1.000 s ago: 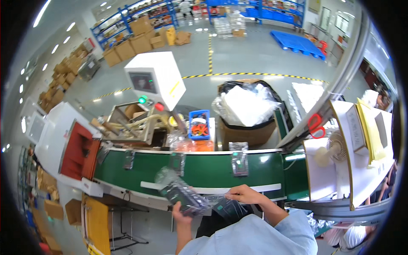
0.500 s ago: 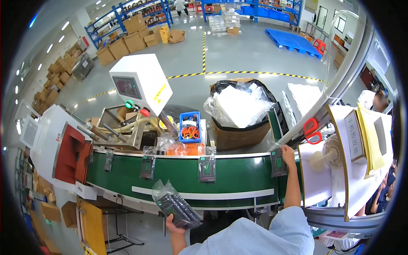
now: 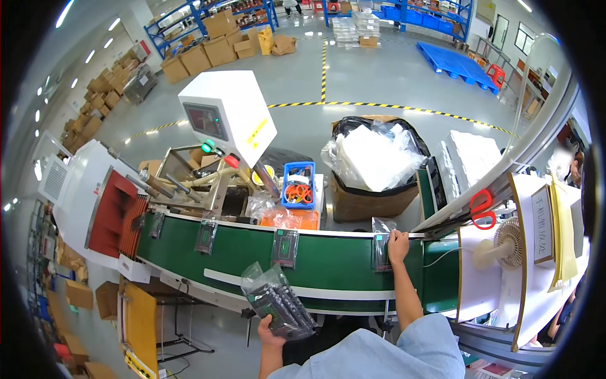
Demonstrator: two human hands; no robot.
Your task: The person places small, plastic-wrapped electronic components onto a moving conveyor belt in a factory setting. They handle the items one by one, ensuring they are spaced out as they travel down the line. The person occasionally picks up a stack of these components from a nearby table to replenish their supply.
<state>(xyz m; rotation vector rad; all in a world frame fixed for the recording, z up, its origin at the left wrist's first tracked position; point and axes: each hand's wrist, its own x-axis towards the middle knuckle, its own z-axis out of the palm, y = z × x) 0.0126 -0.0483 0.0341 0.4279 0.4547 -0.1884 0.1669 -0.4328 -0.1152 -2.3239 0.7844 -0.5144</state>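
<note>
My left hand [image 3: 270, 333] is closed around a stack of flat dark packets in clear plastic bags [image 3: 281, 306], in front of the belt's near edge. My right hand [image 3: 398, 246] pinches the upper right edge of another clear-bagged dark packet [image 3: 382, 251], which lies on the green conveyor belt [image 3: 334, 256]. Farther left on the belt, spaced apart, lie a bagged packet [image 3: 285, 247], a second bagged packet [image 3: 206, 237] and a third bagged packet [image 3: 156, 225] near the machine's mouth. My right fingertips are partly hidden behind the hand.
A white machine with red strip curtains [image 3: 113, 215] stands at the belt's left end. Behind the belt are a white control box [image 3: 237, 117], a blue bin of tools [image 3: 298, 184] and a carton of plastic waste [image 3: 372, 201]. Red-handled scissors [image 3: 482, 209] and a fan [image 3: 505, 240] are at right.
The packets on the belt have shifted left toward the machine. My right hand has moved left along with the packet it pinches. My left hand still holds the stack; the view has turned slightly.
</note>
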